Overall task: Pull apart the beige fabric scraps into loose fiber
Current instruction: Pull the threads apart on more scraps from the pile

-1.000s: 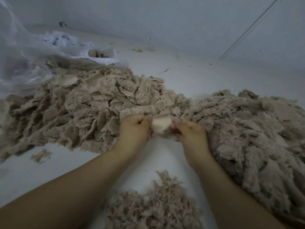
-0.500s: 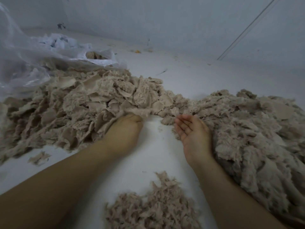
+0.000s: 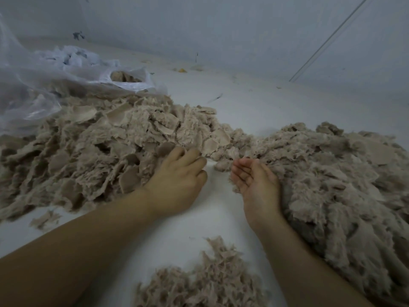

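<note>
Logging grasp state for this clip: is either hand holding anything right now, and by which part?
Nothing is visibly held. The left hand rests palm down at the edge of the beige fabric scrap pile; the right hand lies open, palm up, empty.

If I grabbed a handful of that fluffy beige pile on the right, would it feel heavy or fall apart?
Probably very light: the fluffy pile looks loose and airy. It would likely sag and shed wisps, since its edges are frayed.
</note>
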Tool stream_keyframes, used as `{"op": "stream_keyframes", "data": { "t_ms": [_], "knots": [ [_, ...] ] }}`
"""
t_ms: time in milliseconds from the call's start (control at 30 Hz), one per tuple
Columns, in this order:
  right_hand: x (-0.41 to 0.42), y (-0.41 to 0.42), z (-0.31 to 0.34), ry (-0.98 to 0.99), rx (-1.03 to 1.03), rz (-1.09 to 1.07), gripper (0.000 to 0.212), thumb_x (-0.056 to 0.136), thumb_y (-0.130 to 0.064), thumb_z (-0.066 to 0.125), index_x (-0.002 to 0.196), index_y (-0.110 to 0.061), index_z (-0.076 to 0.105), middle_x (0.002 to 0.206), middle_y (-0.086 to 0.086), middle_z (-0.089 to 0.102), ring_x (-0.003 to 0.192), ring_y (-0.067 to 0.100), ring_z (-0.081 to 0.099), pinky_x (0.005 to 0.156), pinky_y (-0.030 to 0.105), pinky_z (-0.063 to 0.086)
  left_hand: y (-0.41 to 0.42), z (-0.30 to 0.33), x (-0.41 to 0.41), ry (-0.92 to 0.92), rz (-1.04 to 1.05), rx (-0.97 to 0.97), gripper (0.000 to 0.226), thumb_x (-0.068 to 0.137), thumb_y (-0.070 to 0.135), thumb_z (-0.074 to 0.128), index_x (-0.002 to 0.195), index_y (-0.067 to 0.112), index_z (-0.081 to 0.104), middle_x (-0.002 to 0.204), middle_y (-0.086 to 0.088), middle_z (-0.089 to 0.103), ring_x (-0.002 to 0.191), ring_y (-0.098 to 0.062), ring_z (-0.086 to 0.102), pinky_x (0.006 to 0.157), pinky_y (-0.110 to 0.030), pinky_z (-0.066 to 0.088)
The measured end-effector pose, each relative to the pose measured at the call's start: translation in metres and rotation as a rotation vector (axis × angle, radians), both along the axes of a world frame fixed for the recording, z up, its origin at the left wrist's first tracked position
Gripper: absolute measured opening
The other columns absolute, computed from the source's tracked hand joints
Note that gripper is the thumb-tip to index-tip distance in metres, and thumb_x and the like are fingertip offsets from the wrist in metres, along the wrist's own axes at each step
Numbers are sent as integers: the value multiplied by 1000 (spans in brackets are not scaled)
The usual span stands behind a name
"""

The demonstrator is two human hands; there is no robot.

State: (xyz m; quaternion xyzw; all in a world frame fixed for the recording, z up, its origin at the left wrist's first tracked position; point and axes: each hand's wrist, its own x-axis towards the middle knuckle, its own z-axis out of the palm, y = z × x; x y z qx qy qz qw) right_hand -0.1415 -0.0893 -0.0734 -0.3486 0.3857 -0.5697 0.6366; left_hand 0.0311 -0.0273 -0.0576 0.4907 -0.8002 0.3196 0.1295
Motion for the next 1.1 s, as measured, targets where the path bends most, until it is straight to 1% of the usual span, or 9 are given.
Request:
{"op": "stream_keyframes", "data": {
  "t_ms": [100, 267, 400, 500, 700, 800, 867, 1000, 1100],
  "knots": [
    [1, 0, 1, 2, 2, -4, 30, 105, -14, 41, 88, -8, 66, 82, 3, 74, 80, 13, 71, 72, 23, 56, -13, 9, -16, -124, 176, 221, 8, 69, 12, 64, 67, 17, 58, 66, -3, 57, 78, -27, 57, 75, -38, 41],
    [3, 0, 2, 13, -2, -24, 29, 106, -15, 39, 92, -9, 64, 95, 8, 72, 88, 13, 71, 77, 23, 56, -35, 18, -30, 4, 436, 430, 13, 85, 18, 46, 95, 19, 55, 102, -6, 66, 104, -30, 56, 87, -38, 37],
    [5, 0, 1, -34, 2, -4, 29, 106, -13, 37, 104, 0, 63, 104, 16, 71, 100, 20, 71, 89, 28, 57, -50, 9, -51, 56, 305, 395, 26, 95, 25, 40, 115, 19, 56, 115, 0, 59, 113, -24, 46, 92, -42, 35],
    [4, -2, 2, -42, 17, 0, 29, 106, -13, 39, 103, -3, 65, 104, 11, 72, 99, 14, 71, 83, 22, 57, -57, 6, -56, 248, 336, 501, 22, 96, 23, 45, 112, 18, 60, 117, -2, 54, 117, -23, 40, 92, -36, 34],
    [3, -4, 1, 29, 31, 29, 27, 107, -18, 38, 106, -10, 63, 108, 4, 69, 99, 8, 67, 85, 20, 54, -25, -12, -57, 370, 48, 349, 36, 90, 19, 33, 95, 11, 68, 93, -4, 60, 96, -24, 48, 72, -33, 34],
    [1, -5, 0, 49, 50, 33, 30, 107, -20, 40, 122, -6, 61, 117, 6, 65, 104, 10, 64, 86, 19, 52, -5, -17, -51, 496, -68, 338, 22, 82, 0, 49, 81, 7, 70, 78, -7, 60, 77, -25, 49, 65, -35, 41],
    [1, -5, -1, 56, 68, 21, 33, 106, -20, 41, 128, -4, 59, 123, 6, 64, 107, 12, 63, 83, 16, 52, 5, -22, -50, 663, -99, 409, 19, 83, -3, 56, 82, 6, 72, 79, -6, 64, 77, -22, 51, 69, -35, 44],
    [3, -3, -1, 72, 30, 11, 21, 104, -16, 45, 107, -15, 65, 112, -2, 70, 102, 8, 68, 78, 17, 54, 9, -16, -51, 1455, -21, 513, 22, 93, 2, 59, 75, 12, 66, 69, 0, 61, 65, -10, 55, 62, -26, 44],
    [3, -3, -4, 171, -14, 23, 18, 101, -10, 50, 105, -19, 65, 109, 5, 71, 94, 13, 69, 80, 29, 55, 9, -7, -51, 1918, -164, 605, 31, 93, 6, 57, 68, 21, 68, 65, -2, 64, 59, -14, 58, 55, -26, 47]
  ]
}}
